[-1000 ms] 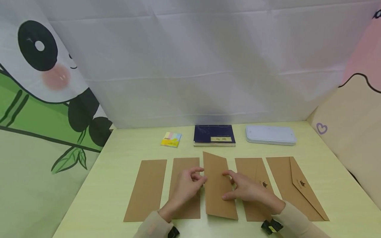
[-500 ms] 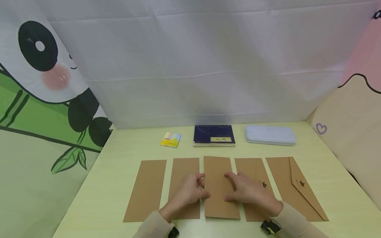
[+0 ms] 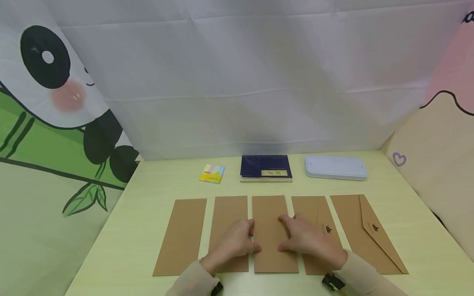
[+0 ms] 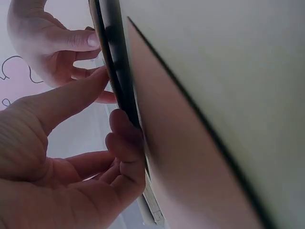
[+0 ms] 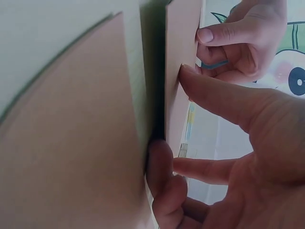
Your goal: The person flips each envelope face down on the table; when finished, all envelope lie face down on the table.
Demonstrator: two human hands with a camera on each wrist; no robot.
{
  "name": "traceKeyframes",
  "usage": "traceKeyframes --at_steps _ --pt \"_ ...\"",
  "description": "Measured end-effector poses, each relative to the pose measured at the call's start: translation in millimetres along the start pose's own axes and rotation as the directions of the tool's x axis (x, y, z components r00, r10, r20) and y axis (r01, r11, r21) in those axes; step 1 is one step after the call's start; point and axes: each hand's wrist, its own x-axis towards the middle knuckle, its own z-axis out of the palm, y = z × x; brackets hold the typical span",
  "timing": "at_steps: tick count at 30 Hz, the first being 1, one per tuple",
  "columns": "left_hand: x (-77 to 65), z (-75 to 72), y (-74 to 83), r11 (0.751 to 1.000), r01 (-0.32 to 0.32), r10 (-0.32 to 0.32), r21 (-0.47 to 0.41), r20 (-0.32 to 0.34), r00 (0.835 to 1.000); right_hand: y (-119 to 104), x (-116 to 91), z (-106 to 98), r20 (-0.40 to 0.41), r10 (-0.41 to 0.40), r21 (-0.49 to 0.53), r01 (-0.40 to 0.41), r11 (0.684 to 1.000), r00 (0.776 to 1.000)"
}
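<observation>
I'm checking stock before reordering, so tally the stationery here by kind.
Brown envelopes: 5 (3 show only a plain side)
Navy book: 1
Small multicoloured note pack: 1
Pale flat case: 1
Total: 8

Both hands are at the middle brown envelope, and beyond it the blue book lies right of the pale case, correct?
No: the head view shows the blue book left of the pale case. The left hand and right hand are at the middle brown envelope.

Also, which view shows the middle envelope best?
The head view: nearly all the upper face of the middle envelope shows there, from above. The left wrist view gives little more than its edge; the right wrist view, a steeply slanted strip.
</observation>
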Motion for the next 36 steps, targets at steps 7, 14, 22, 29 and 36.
traceKeyframes --at_steps 7,14,22,29,36 --pt "2.2 -0.3 8.3 0.995 0.029 -0.032 0.1 0.032 0.999 -2.6 1.6 1.8 0.001 0.004 -0.001 -0.004 1.0 1.0" --pt "1.4 -0.2 13.5 0.987 0.017 -0.02 0.161 0.018 1.0 -2.6 3.1 5.3 -0.005 0.007 0.017 -0.007 1.0 1.0" --pt "1.9 0.0 17.7 0.981 0.03 -0.033 0.193 0.015 0.999 -4.3 1.4 4.5 -0.011 0.008 0.013 -0.008 1.0 1.0" --pt "2.7 -0.8 18.3 0.98 0.026 -0.032 0.196 0.027 0.999 -3.7 1.6 5.1 -0.014 0.019 0.012 -0.019 1.0 1.0" --pt "3.1 -4.2 17.3 0.985 0.054 -0.062 0.163 0.044 0.997 -3.7 -0.1 4.0 -0.031 0.018 0.006 -0.018 1.0 0.999"
